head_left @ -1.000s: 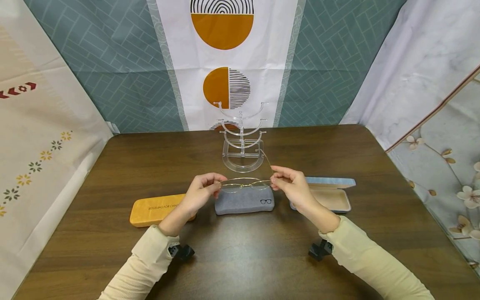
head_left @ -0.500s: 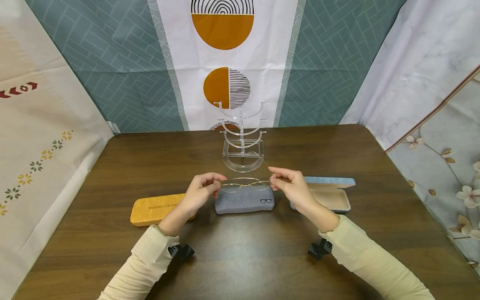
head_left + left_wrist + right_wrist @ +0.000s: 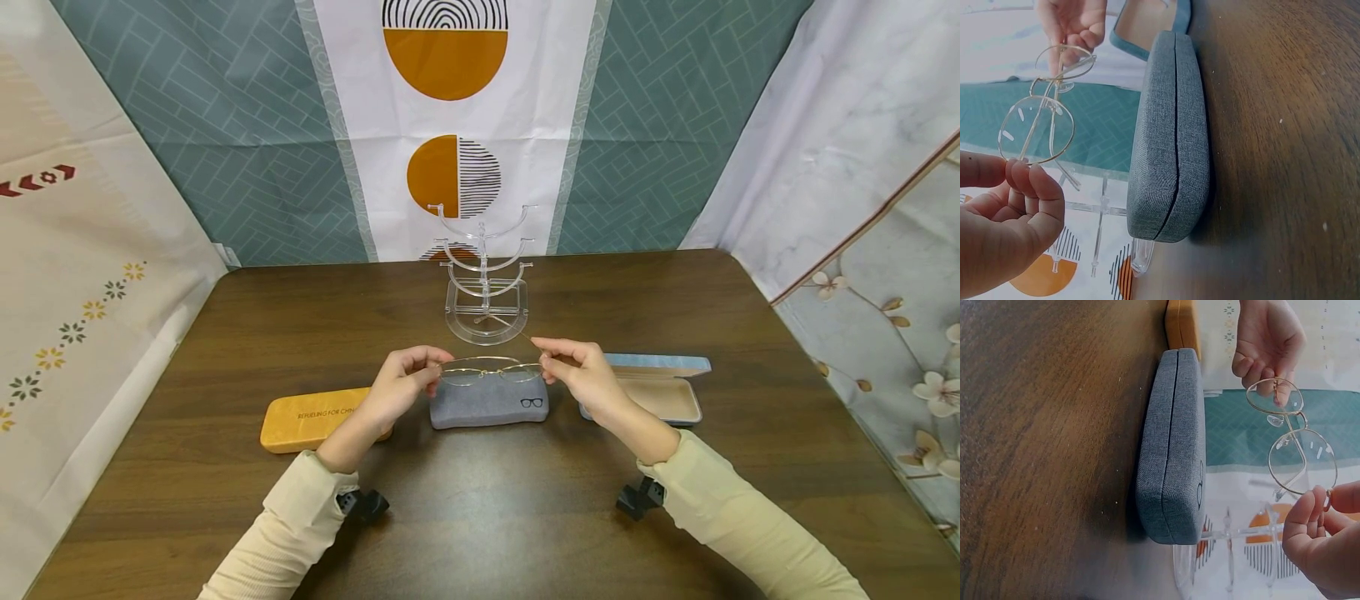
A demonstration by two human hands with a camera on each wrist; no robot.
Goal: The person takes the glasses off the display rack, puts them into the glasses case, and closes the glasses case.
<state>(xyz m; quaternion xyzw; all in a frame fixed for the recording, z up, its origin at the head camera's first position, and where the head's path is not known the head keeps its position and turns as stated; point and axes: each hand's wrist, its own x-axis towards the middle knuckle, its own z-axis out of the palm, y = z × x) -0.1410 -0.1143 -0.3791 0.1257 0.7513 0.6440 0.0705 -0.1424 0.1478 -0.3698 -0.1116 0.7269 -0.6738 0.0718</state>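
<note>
Thin gold-rimmed glasses (image 3: 483, 371) with round clear lenses are held level above the grey fabric glasses case (image 3: 480, 408). My left hand (image 3: 405, 379) pinches their left end between thumb and fingers. At the opposite end, my right hand (image 3: 581, 371) pinches the hinge corner and touches the temple arm there. One temple arm lies folded across behind the lenses; the other slants inward, partway folded. In the left wrist view the glasses (image 3: 1038, 128) hang clear of the shut grey case (image 3: 1166, 137). The right wrist view shows both hands on the frame too.
A yellow glasses case (image 3: 307, 421) lies shut at the left, partly behind my left forearm. Right of the grey case, a light blue case (image 3: 663, 363) lies open, its beige inside showing. Behind stands a clear tiered glasses stand (image 3: 486, 337).
The right temple arm of the glasses has swung inward to the left, from pointing back toward the stand to slanting behind the lenses. The right index finger followed slightly; the left hand stayed put.
</note>
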